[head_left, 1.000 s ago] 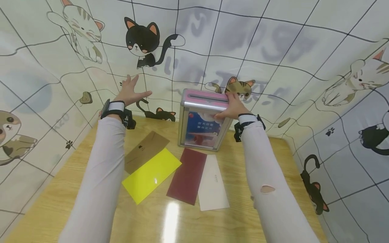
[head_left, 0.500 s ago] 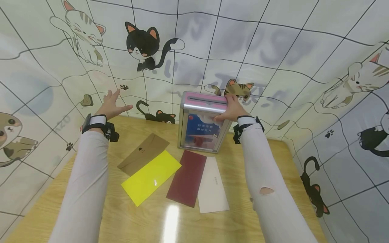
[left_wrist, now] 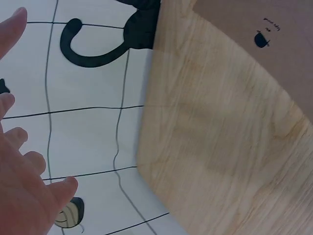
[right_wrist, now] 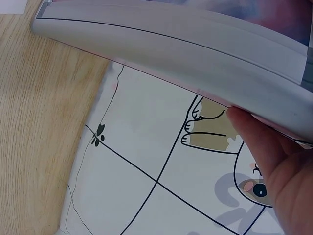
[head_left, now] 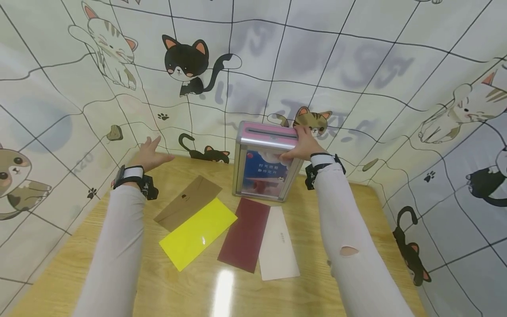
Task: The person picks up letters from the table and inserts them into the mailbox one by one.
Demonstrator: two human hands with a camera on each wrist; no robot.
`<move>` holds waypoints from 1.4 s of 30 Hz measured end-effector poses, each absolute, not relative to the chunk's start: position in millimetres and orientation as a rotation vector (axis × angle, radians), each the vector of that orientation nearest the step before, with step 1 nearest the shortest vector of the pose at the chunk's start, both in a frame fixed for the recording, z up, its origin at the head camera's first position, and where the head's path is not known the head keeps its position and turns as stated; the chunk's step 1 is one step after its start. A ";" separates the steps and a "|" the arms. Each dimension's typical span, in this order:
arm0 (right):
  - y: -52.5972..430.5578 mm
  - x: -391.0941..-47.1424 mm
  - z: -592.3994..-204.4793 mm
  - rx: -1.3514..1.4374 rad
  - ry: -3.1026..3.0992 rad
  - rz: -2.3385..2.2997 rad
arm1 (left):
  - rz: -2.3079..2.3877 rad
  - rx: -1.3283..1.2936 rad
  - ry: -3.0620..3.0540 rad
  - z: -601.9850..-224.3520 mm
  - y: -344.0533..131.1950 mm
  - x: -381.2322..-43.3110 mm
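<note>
My right hand [head_left: 303, 145] grips the upper right corner of an upright slotted collection box [head_left: 261, 171], thumb on its front and fingers over the top. The box has a pink top with a long slot, a silver metal frame and a blue printed front. In the right wrist view, the hand [right_wrist: 293, 171] lies against the box's silver side [right_wrist: 186, 44]. My left hand [head_left: 149, 156] hovers at the table's back left, fingers spread and holding nothing. Nearest to it lies a brown envelope [head_left: 190, 200], partly under a bright yellow envelope [head_left: 198, 233].
A maroon envelope [head_left: 244, 235] and a white one [head_left: 278, 246] lie in front of the box, the maroon overlapping the white. A cat-patterned curtain [head_left: 253, 66] surrounds the back and sides of the wooden table [head_left: 186, 290].
My left hand has moved left, away from the box, then lower toward the table, and the brown envelope's left end is uncovered. My right hand keeps its grip on the box.
</note>
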State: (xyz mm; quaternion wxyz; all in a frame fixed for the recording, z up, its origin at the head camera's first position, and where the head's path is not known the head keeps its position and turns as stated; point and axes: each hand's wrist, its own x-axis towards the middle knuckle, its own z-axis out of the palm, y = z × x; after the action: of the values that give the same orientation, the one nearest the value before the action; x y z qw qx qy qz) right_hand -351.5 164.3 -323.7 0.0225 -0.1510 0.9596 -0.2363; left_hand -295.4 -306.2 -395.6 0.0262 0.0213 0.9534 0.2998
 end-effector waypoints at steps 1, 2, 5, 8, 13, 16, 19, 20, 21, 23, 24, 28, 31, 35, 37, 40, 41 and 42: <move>164.4 -350.9 -323.6 -0.469 2.974 -0.732 | 0.928 0.085 2.947 -399.5 -305.5 -295.4; 164.3 -350.2 -323.4 -0.470 2.975 -0.733 | 0.929 0.106 2.947 -403.1 -304.2 -295.0; 164.9 -350.5 -324.0 -0.471 2.979 -0.730 | 0.933 0.144 2.923 -408.4 -298.6 -292.7; 164.7 -350.3 -324.3 -0.468 2.981 -0.730 | 0.944 0.147 2.877 -412.1 -293.0 -290.2; 164.3 -349.0 -323.9 -0.456 2.978 -0.738 | 0.967 0.124 2.839 -424.9 -289.8 -287.7; 164.8 -348.3 -323.0 -0.457 2.976 -0.744 | 0.980 0.121 2.849 -438.3 -290.6 -287.5; 166.0 -348.8 -322.9 -0.458 2.981 -0.753 | 0.951 0.141 2.873 -451.8 -290.1 -286.4; 166.4 -349.1 -323.1 -0.459 2.981 -0.755 | 0.955 0.145 2.872 -455.7 -289.4 -285.9; 166.7 -349.4 -323.5 -0.461 2.981 -0.758 | 0.957 0.150 2.873 -458.8 -288.5 -285.1; 166.9 -349.8 -324.4 -0.462 2.981 -0.758 | 0.958 0.151 2.860 -464.5 -286.4 -283.2; 166.8 -349.9 -325.0 -0.467 2.979 -0.757 | 0.962 0.145 2.849 -467.2 -285.8 -282.5; 165.8 -349.5 -326.6 -0.476 2.979 -0.749 | 0.961 0.138 2.821 -476.4 -283.5 -281.5; 164.6 -348.2 -325.9 -0.475 2.974 -0.753 | 0.925 0.157 2.832 -483.3 -282.0 -282.5; 163.6 -347.2 -324.1 -0.465 2.974 -0.761 | 0.883 0.188 2.840 -490.7 -278.4 -283.0; 163.5 -347.5 -323.5 -0.462 2.976 -0.764 | 0.880 0.195 2.840 -494.1 -276.4 -283.0; 163.7 -348.1 -322.9 -0.458 2.977 -0.758 | 0.899 0.173 2.821 -500.4 -272.6 -283.2; 163.8 -348.3 -322.8 -0.458 2.978 -0.758 | 0.914 0.167 2.811 -502.9 -271.6 -283.9; 163.8 -348.6 -322.7 -0.458 2.979 -0.760 | 0.922 0.157 2.800 -505.6 -270.6 -284.7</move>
State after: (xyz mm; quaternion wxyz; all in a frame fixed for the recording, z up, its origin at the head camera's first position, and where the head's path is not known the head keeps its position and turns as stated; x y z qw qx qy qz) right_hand -348.6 163.8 -322.7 0.0165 -0.1473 0.9583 -0.2444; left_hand -284.7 -270.6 -505.6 0.0944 0.0529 0.9443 0.3109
